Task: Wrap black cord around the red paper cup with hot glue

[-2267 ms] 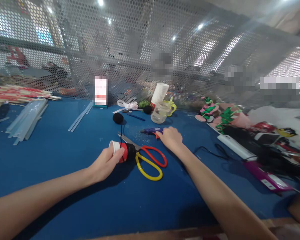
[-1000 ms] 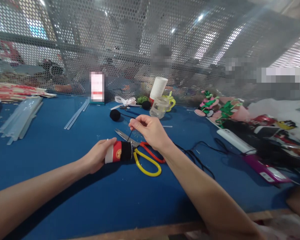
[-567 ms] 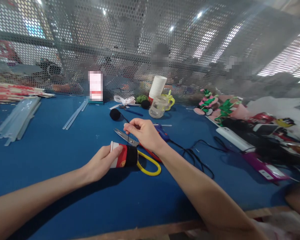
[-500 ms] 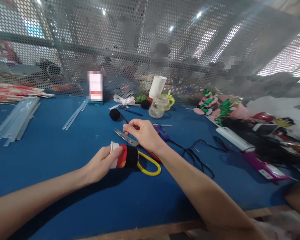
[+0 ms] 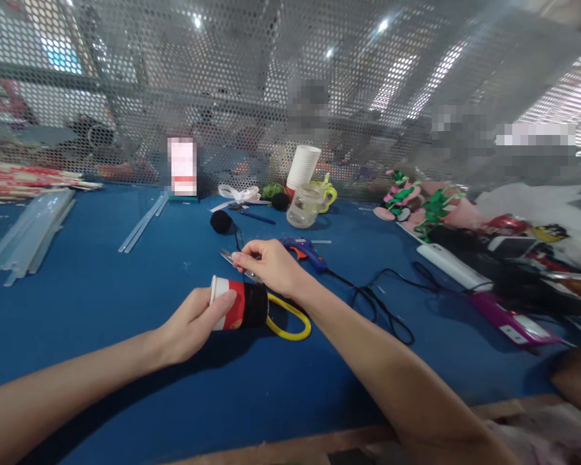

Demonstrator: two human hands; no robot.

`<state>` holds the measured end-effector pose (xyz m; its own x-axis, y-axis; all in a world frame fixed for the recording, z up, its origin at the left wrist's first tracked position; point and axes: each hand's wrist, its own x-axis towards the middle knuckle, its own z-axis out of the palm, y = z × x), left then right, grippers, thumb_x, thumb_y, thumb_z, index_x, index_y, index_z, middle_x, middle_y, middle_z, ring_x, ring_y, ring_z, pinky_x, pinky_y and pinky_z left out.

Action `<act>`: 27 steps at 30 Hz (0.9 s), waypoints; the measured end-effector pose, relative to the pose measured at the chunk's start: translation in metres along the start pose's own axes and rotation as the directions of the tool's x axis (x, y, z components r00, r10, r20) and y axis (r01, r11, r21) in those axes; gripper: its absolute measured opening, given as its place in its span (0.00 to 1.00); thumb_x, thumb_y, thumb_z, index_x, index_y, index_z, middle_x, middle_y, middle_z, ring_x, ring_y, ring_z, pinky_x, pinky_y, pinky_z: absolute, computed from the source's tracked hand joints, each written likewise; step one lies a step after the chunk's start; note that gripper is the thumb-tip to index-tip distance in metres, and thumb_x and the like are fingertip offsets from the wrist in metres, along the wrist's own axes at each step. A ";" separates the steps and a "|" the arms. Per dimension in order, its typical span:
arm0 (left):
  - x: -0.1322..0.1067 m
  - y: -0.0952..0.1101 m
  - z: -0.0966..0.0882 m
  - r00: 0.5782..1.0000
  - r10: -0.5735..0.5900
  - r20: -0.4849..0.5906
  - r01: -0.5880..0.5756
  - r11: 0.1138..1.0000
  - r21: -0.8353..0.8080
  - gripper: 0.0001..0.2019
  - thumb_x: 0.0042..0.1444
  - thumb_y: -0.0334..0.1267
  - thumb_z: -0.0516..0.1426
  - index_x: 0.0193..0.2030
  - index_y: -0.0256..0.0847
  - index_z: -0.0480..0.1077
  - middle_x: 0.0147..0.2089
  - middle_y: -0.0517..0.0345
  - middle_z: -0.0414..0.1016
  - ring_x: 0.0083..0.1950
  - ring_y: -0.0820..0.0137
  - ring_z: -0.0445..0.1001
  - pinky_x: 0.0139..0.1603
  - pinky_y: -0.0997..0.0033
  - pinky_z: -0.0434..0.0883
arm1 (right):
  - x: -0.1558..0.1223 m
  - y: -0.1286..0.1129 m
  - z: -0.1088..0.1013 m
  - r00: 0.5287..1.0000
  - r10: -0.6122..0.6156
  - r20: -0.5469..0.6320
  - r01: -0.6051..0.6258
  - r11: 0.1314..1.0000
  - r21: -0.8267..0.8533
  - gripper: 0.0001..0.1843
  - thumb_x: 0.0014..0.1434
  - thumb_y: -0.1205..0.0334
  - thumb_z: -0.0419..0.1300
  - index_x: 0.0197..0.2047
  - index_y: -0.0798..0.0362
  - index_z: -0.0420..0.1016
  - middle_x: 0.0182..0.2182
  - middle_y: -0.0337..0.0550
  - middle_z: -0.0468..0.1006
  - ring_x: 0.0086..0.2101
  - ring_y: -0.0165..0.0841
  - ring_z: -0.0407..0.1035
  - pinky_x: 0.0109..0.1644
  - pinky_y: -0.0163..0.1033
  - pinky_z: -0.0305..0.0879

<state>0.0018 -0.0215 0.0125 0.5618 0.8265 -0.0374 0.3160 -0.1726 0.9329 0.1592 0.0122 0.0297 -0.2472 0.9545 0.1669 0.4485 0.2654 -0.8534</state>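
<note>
My left hand [image 5: 198,320] is wrapped round a paper cup [image 5: 233,303], white and red, lying sideways with its rim to the left. Black yarn is wound round the cup's base end. Just above the cup, my right hand [image 5: 268,263] pinches the black yarn between thumb and fingers. That strand runs back to a black yarn ball [image 5: 221,222] on the table. Under the right hand and behind the cup lie scissors [image 5: 295,328] with a yellow handle; their blades point to the far left and are partly covered.
A blue glue gun [image 5: 310,253] with a black cord lies behind my right hand. Farther back stand a clear plastic jar [image 5: 302,210] and stacked paper cups [image 5: 304,166]. Glue sticks [image 5: 31,232] lie left; a purple-and-white power strip [image 5: 513,323] lies right.
My right hand has moved slightly down and left with the yarn, closer to the cup. The strand towards the ball now hangs slacker. My left hand still grips the cup.
</note>
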 end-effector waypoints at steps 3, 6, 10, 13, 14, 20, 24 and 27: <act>-0.001 0.002 0.000 1.000 0.017 0.010 -0.017 1.000 0.011 0.17 0.53 0.44 0.42 0.19 0.37 0.55 0.18 0.65 0.53 0.20 0.79 0.49 0.20 0.79 0.52 | 0.000 0.000 0.001 0.999 0.018 0.031 -0.018 1.000 -0.013 0.12 0.50 0.59 0.52 0.22 0.58 0.68 0.20 0.41 0.71 0.21 0.25 0.62 0.26 0.31 0.57; 0.000 0.003 -0.001 0.999 0.036 0.011 -0.036 0.999 0.025 0.17 0.54 0.43 0.42 0.19 0.37 0.56 0.18 0.65 0.53 0.20 0.79 0.49 0.20 0.79 0.52 | 0.001 0.001 0.002 0.999 0.023 0.047 -0.022 0.999 -0.037 0.12 0.50 0.59 0.52 0.22 0.58 0.68 0.21 0.42 0.72 0.22 0.25 0.64 0.27 0.31 0.58; 0.000 0.004 -0.001 0.998 0.059 0.010 -0.060 0.998 0.031 0.17 0.54 0.43 0.42 0.18 0.37 0.56 0.18 0.65 0.53 0.20 0.79 0.49 0.20 0.79 0.53 | 0.000 0.001 0.002 0.997 0.038 0.073 -0.035 0.999 -0.038 0.11 0.49 0.60 0.53 0.22 0.58 0.69 0.21 0.42 0.72 0.23 0.25 0.64 0.28 0.31 0.58; -0.001 0.003 -0.001 0.997 0.069 0.016 -0.070 0.997 0.038 0.17 0.54 0.42 0.42 0.18 0.37 0.55 0.18 0.65 0.53 0.20 0.79 0.49 0.20 0.79 0.53 | -0.001 0.001 0.002 0.995 0.044 0.088 -0.039 0.998 -0.052 0.12 0.49 0.60 0.53 0.21 0.58 0.69 0.20 0.40 0.71 0.22 0.25 0.63 0.27 0.31 0.56; -0.001 0.002 -0.001 0.997 0.073 0.014 -0.073 0.996 0.042 0.17 0.54 0.42 0.42 0.18 0.37 0.55 0.18 0.65 0.52 0.20 0.79 0.49 0.20 0.79 0.53 | -0.001 0.001 0.002 0.995 0.041 0.092 -0.036 0.998 -0.055 0.12 0.49 0.60 0.53 0.21 0.58 0.69 0.20 0.40 0.71 0.22 0.25 0.62 0.27 0.31 0.56; -0.002 0.000 -0.002 0.997 0.077 -0.006 -0.077 0.996 0.036 0.17 0.53 0.43 0.43 0.18 0.37 0.56 0.18 0.65 0.54 0.19 0.79 0.49 0.19 0.79 0.52 | 0.000 0.005 0.003 0.992 0.020 0.122 -0.013 0.998 -0.061 0.13 0.49 0.59 0.53 0.20 0.58 0.68 0.20 0.38 0.70 0.22 0.24 0.61 0.26 0.30 0.54; -0.001 0.001 -0.003 0.996 0.087 0.006 -0.087 0.996 0.009 0.18 0.53 0.43 0.43 0.18 0.36 0.58 0.18 0.64 0.55 0.19 0.79 0.50 0.18 0.79 0.52 | 0.000 0.005 0.003 0.990 0.018 0.141 -0.008 0.997 -0.070 0.13 0.49 0.58 0.53 0.20 0.58 0.68 0.19 0.38 0.69 0.22 0.24 0.60 0.25 0.30 0.53; 0.000 0.000 -0.003 0.997 0.073 0.003 -0.073 0.996 -0.047 0.18 0.53 0.44 0.44 0.18 0.36 0.58 0.18 0.64 0.55 0.19 0.79 0.50 0.18 0.80 0.52 | 0.000 0.006 0.003 0.988 0.033 0.150 -0.024 0.998 -0.064 0.13 0.48 0.57 0.53 0.20 0.58 0.67 0.19 0.37 0.68 0.22 0.24 0.59 0.25 0.30 0.53</act>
<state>-0.0005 -0.0199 0.0139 0.5853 0.8102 0.0298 0.2380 -0.2069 0.9490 0.1594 0.0138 0.0237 -0.3584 0.9315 0.0624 0.5081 0.2507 -0.8240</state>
